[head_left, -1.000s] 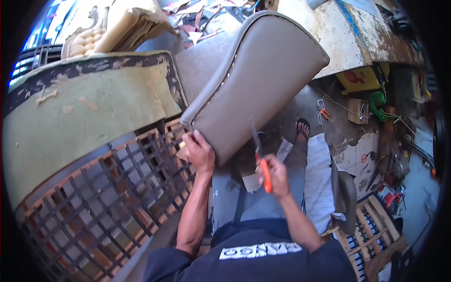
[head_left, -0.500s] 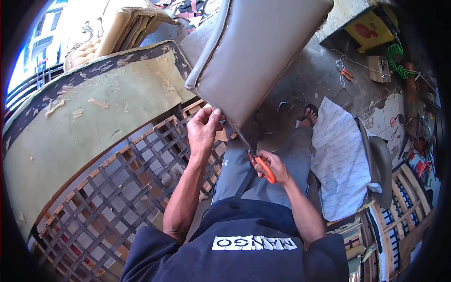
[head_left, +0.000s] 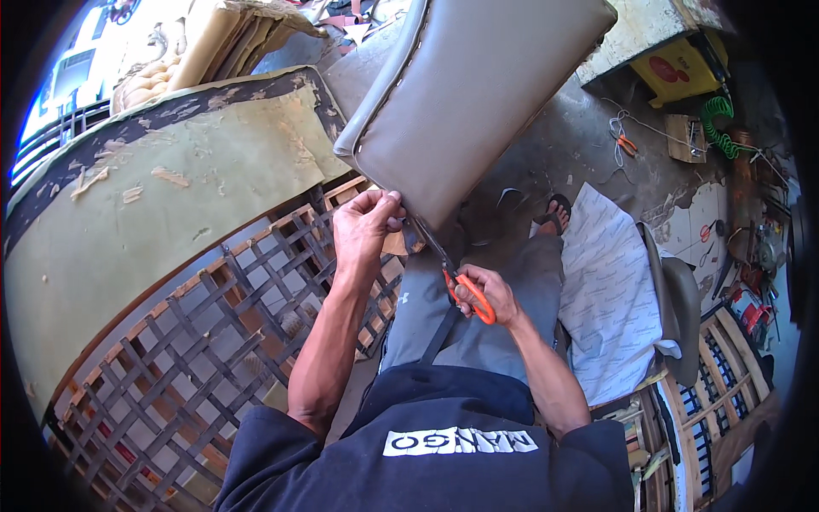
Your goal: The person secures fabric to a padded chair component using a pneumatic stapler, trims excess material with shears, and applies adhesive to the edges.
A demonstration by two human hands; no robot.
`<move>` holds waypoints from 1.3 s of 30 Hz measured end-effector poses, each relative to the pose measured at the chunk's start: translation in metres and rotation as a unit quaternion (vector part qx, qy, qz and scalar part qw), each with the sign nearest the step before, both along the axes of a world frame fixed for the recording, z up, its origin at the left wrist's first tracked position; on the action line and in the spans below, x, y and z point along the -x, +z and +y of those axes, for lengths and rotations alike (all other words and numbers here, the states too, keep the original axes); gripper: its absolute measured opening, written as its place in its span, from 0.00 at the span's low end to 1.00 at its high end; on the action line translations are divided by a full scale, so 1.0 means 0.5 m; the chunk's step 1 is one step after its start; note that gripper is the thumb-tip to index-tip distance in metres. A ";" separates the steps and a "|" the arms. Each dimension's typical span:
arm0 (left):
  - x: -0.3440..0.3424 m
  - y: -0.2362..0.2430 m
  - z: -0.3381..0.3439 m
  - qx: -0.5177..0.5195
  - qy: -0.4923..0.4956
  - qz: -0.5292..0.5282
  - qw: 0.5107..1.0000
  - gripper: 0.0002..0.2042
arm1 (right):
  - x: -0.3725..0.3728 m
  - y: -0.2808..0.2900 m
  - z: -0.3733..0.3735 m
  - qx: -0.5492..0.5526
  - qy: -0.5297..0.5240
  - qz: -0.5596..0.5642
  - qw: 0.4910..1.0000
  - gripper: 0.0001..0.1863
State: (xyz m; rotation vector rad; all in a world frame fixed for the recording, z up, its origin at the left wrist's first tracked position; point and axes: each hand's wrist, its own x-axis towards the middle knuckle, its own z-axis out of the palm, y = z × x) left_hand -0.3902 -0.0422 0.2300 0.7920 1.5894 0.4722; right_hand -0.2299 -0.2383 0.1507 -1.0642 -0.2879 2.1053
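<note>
A grey leather-like upholstered cushion [head_left: 478,94] with stitched seams stands in front of me, its near end low between my hands. At its near left edge my left hand [head_left: 365,229] is closed in a pinch, thumb and fingers on the rim of the cover. Whether a loose scrap sits between the fingertips is too small to tell. In my right hand [head_left: 490,294] is a pair of scissors [head_left: 478,300] with orange handles. Their dark blades point up and left, with the tips at the cushion's lower edge, close to my left fingers.
Left of me lies a wooden frame with woven dark webbing [head_left: 213,341], below a greenish foam-covered panel [head_left: 188,196]. A white printed cloth [head_left: 610,290] hangs at my right. Orange-handled pliers [head_left: 627,145] lie on the floor near a small wooden box [head_left: 685,138].
The scissors' handles have spread apart somewhat, and the blades sit a little further left. My left hand keeps its pinch on the cushion's edge. The whole view has shifted slightly.
</note>
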 end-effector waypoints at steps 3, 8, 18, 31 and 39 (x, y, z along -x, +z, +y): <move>0.003 0.003 -0.003 -0.012 -0.014 0.026 0.999 0.08 | 0.010 -0.003 0.003 0.004 0.008 -0.023 1.000 0.18; 0.006 -0.003 -0.015 -0.007 -0.037 0.029 0.999 0.08 | 0.011 -0.002 0.034 -0.004 0.000 -0.040 0.999 0.15; 0.013 -0.005 -0.026 -0.016 -0.047 0.008 0.999 0.09 | -0.006 0.010 0.040 0.015 0.009 -0.069 0.997 0.14; 0.006 -0.021 -0.047 -0.002 -0.029 -0.020 0.999 0.09 | -0.046 0.035 0.082 0.004 0.051 -0.091 0.995 0.18; 0.007 -0.026 -0.057 0.009 -0.017 -0.036 0.999 0.09 | -0.059 0.069 0.123 0.014 0.051 -0.087 0.995 0.20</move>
